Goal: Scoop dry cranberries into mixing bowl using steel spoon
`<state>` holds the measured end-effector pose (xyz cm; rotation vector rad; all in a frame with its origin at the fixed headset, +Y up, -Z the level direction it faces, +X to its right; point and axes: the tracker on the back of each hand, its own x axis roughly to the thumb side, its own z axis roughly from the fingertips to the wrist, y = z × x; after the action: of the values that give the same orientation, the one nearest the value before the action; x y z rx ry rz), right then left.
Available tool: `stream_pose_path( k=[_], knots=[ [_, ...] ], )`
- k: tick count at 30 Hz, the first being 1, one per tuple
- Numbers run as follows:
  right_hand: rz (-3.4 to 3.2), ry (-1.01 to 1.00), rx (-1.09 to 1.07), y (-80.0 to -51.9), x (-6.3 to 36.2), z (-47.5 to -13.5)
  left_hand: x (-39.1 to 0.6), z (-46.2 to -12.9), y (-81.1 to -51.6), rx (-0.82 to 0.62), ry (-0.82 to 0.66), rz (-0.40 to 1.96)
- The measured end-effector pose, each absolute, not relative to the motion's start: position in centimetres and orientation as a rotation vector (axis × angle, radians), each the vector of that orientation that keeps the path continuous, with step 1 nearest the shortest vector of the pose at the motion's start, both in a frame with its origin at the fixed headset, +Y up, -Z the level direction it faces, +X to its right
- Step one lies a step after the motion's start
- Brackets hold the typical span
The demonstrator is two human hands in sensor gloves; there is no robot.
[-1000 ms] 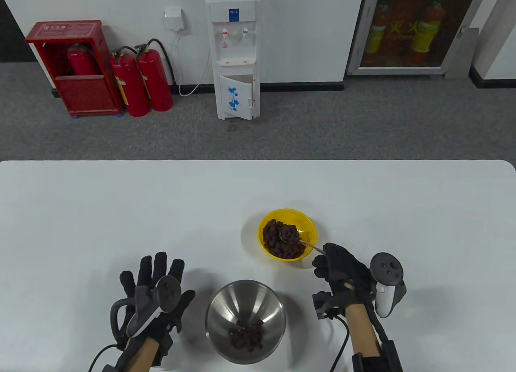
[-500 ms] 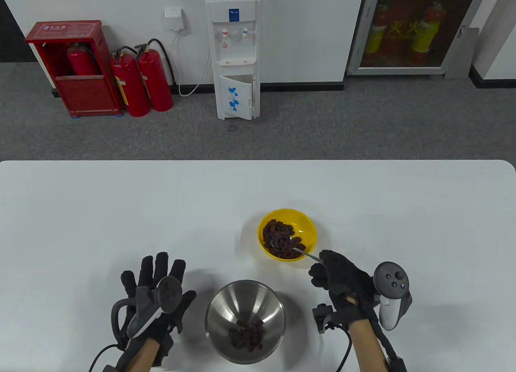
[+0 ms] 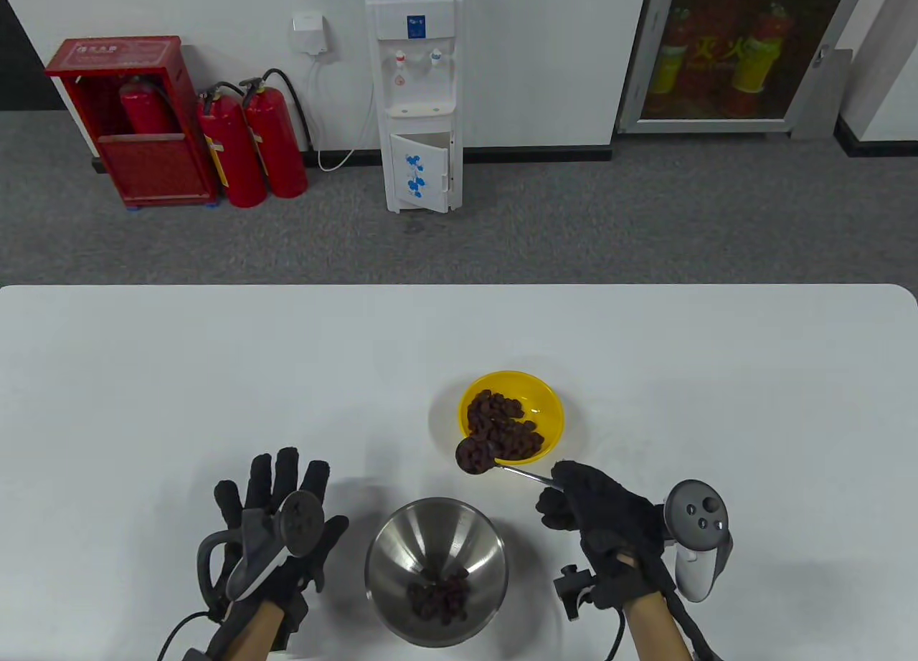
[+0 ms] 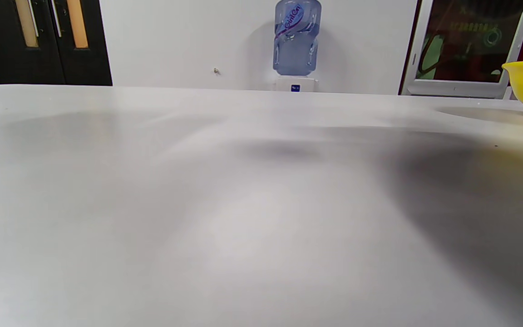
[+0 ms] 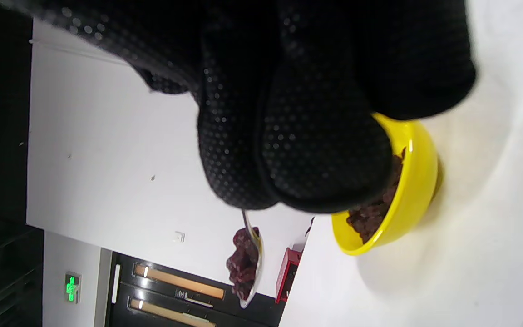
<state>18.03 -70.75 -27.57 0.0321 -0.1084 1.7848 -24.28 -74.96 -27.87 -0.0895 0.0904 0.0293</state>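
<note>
A black-gloved right hand (image 3: pixel 599 507) pinches a steel spoon (image 3: pixel 495 463) heaped with dark dried cranberries (image 3: pixel 473 455) level above the white surface (image 3: pixel 215 374), between yellow plastic bowl (image 3: pixel 549 399) and round steel mixing bowl (image 3: pixel 436 546), as the left hand (image 3: pixel 276 525) rests flat, fingers spread, holding nothing.

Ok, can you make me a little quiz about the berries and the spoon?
1. True or false: the steel spoon is empty.
2. Which hand holds the spoon: A) left hand, B) right hand?
3. Fill in: the cranberries are being taken from the ___ bowl.

Key:
1. False; it is heaped with cranberries.
2. B; the left hand lies spread on the table.
3. Yellow; the mixing bowl already holds a few.
</note>
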Motion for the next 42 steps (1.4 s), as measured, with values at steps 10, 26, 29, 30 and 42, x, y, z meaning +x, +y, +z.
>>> stream_pose_path(
  k=[10,26,29,30,42],
  knots=[
    [1.826,-0.111,0.167,-70.3,17.0,-27.3,-24.4,-27.8,-74.9,-0.090,0.095,0.030],
    [1.919,-0.128,0.245,-70.2,17.1,-27.4,-24.4,-27.8,-75.0,-0.095,0.099,0.028],
    [1.941,-0.137,0.254,-70.2,17.0,-27.4,-24.5,-27.8,-75.0,-0.095,0.099,0.027],
    [1.946,-0.138,0.260,-70.2,17.0,-27.4,-24.5,-27.8,-75.0,-0.095,0.098,0.027],
    [2.012,-0.160,0.347,-70.0,16.4,-27.2,-24.5,-27.8,-74.9,-0.095,0.098,0.027]
  ],
)
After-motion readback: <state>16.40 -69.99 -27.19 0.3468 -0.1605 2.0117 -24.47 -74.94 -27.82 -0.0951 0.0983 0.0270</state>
